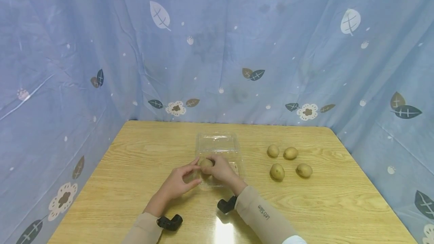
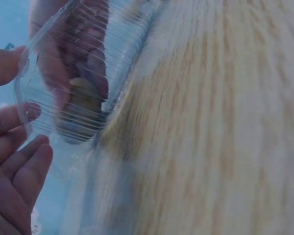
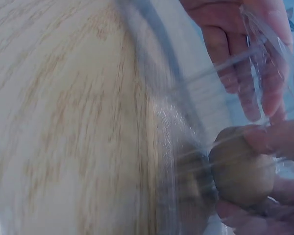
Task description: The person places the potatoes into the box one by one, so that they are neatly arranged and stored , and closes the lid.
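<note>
My right hand reaches into the clear plastic container and grips a small potato near its left wall. Through the ribbed plastic, the left wrist view shows the potato low in the box between thumb and fingers. At the container's left side, my left hand has its thumb and fingers spread apart, fingertips touching the rim. Its fingers look fairly straight in the right wrist view. The container's hinged lid lies back, away from me.
To the right of the container, several potatoes lie loose on the wooden table, one nearest the front and another farthest right. A blue patterned curtain hangs behind and along both sides. Black wrist-worn devices sit at the cuffs.
</note>
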The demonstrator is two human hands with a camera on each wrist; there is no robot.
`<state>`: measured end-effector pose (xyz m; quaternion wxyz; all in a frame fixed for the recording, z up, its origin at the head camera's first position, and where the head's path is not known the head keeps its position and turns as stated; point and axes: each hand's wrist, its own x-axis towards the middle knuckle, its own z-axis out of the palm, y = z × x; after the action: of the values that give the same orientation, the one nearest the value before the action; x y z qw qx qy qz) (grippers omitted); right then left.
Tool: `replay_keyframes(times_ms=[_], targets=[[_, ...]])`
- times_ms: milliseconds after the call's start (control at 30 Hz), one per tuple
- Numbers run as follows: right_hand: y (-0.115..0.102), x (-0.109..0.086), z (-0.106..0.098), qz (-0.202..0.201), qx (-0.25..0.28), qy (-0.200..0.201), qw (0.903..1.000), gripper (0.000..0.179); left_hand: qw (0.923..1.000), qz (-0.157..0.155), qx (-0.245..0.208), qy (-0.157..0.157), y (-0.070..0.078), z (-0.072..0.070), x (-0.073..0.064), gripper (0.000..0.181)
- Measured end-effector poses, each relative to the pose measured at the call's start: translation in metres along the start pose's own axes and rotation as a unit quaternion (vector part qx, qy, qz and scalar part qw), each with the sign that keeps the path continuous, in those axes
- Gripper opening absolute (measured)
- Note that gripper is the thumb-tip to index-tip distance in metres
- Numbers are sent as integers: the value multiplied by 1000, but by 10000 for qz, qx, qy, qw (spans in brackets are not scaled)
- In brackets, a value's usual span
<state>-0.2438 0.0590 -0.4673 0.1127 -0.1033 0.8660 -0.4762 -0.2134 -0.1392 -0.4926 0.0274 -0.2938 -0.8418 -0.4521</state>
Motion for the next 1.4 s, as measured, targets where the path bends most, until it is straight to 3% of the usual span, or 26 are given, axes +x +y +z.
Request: replay_keyframes(times_ms=[300, 1067, 1400], targets=[[-3, 0, 2, -58, -337, 154, 9993, 55, 10000, 29, 39, 46, -1, 0, -1, 41], [-4, -5, 0, -279, -1178, -119, 9926, 63, 10000, 12, -67, -20, 0, 0, -2, 48], [1, -10, -18, -320, -623, 64, 9975, 65, 10000, 9, -23, 30, 0, 0, -1, 50]])
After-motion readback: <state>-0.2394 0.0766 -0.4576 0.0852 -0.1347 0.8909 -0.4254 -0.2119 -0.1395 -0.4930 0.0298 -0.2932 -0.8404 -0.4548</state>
